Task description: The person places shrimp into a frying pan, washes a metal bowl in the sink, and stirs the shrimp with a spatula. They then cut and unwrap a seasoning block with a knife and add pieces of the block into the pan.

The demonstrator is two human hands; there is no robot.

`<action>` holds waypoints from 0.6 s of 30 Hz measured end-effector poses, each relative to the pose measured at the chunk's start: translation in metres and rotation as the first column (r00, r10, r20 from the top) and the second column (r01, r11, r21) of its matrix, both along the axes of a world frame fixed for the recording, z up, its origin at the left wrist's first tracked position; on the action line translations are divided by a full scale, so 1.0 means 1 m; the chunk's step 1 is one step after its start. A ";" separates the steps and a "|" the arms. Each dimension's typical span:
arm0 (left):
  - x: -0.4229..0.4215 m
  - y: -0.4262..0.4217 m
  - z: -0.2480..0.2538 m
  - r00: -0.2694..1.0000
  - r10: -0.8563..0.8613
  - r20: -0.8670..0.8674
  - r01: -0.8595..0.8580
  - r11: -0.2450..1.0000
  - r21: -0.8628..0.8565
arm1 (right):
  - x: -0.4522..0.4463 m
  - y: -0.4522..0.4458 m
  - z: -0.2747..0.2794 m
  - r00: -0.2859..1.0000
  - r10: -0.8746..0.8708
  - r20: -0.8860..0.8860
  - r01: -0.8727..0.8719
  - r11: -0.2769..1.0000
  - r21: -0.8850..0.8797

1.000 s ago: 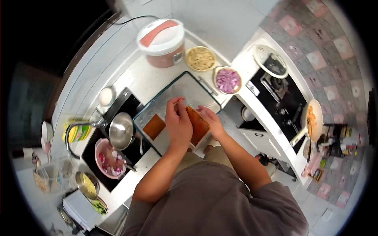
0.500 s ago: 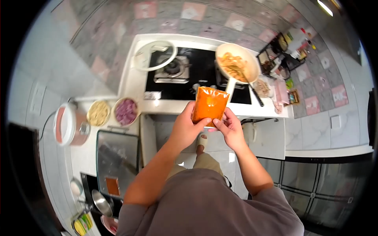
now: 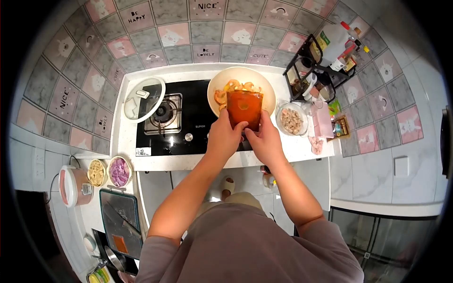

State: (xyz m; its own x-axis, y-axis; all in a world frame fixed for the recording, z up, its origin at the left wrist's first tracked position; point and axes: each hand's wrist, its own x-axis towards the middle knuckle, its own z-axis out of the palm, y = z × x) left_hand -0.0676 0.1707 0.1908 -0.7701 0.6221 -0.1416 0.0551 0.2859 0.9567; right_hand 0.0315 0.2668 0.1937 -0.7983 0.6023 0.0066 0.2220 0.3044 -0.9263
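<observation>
Both my hands hold a clear packet of orange-red sauce [image 3: 244, 108] by its lower part. My left hand [image 3: 225, 134] grips the left lower side and my right hand [image 3: 265, 141] the right, with the thumbs pressed on the near face. The packet is over the near part of a cream-coloured frying pan [image 3: 267, 89] and hides some of it. In the pan lie cooked shrimp [image 3: 220, 97]. The pan's handle is hidden behind my hands and the packet.
A glass lid [image 3: 159, 101] lies left of the gas burner [image 3: 164, 112]. To the pan's right are a bowl of meat pieces [image 3: 291, 120] and a bottle rack [image 3: 293, 78]. A knife [image 3: 126, 221] rests on the cutting board [image 3: 107, 207], near bowls of onion [image 3: 120, 170] and pale slices [image 3: 96, 172].
My hands have moved forward with the sauce packet, which now covers part of the pan. The camera view has shifted, and the spatula seen in the pan before no longer shows.
</observation>
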 end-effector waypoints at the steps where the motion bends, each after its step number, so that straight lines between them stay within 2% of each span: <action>1: -0.001 0.005 0.000 1.000 0.007 -0.002 -0.007 1.000 -0.005 | -0.005 0.001 0.002 1.000 -0.026 0.017 0.025 0.998 0.062; 3: -0.002 0.012 -0.001 0.988 0.080 -0.131 -0.084 0.996 -0.027 | -0.010 0.004 0.001 1.000 -0.016 -0.013 0.017 0.998 0.067; 4: -0.002 0.016 -0.008 0.988 0.080 -0.130 -0.085 0.996 -0.029 | -0.012 0.003 0.003 0.999 -0.033 0.003 0.032 0.986 0.162; 5: -0.002 0.021 -0.020 0.961 0.118 -0.249 -0.125 0.992 -0.016 | -0.012 0.004 0.004 0.998 -0.054 0.016 0.048 0.966 0.255; 6: -0.002 0.024 -0.019 0.919 0.152 -0.365 -0.161 0.987 0.004 | -0.013 0.005 0.006 0.998 -0.065 0.014 0.060 0.967 0.248; 7: -0.003 0.025 -0.016 0.918 0.150 -0.367 -0.158 0.987 0.007 | -0.014 0.010 0.005 0.998 -0.069 0.011 0.064 0.966 0.251; 9: -0.004 0.026 -0.005 0.998 0.062 -0.015 -0.061 0.997 0.048 | -0.014 0.025 0.003 0.998 -0.055 0.024 0.052 0.993 0.108; 10: -0.011 0.023 -0.003 0.998 -0.044 0.050 0.041 0.997 0.058 | -0.015 0.035 0.009 1.000 -0.009 0.002 0.009 0.999 -0.039; 11: -0.015 0.019 -0.002 0.998 -0.041 0.055 0.038 0.997 0.060 | -0.017 0.046 -0.001 0.996 -0.008 -0.094 -0.017 0.964 -0.264; 13: -0.021 0.012 -0.001 0.901 -0.301 0.313 0.203 0.929 0.310 | -0.020 0.045 -0.001 0.972 0.021 -0.234 -0.129 0.880 -0.457; 14: -0.023 0.010 0.003 0.895 -0.315 0.315 0.198 0.915 0.350 | -0.022 0.044 -0.003 0.973 0.023 -0.231 -0.130 0.879 -0.458; 16: -0.027 0.009 -0.001 0.879 -0.341 0.333 0.207 0.902 0.379 | -0.028 0.042 -0.005 0.958 -0.142 -0.248 -0.096 0.660 -0.745; 17: -0.028 0.009 -0.003 0.859 -0.371 0.352 0.217 0.888 0.406 | -0.027 0.041 -0.005 0.959 -0.141 -0.247 -0.095 0.660 -0.745; 18: -0.029 0.009 -0.002 0.860 -0.370 0.352 0.215 0.888 0.406 | -0.027 0.039 -0.005 0.954 -0.148 -0.260 -0.126 0.589 -0.798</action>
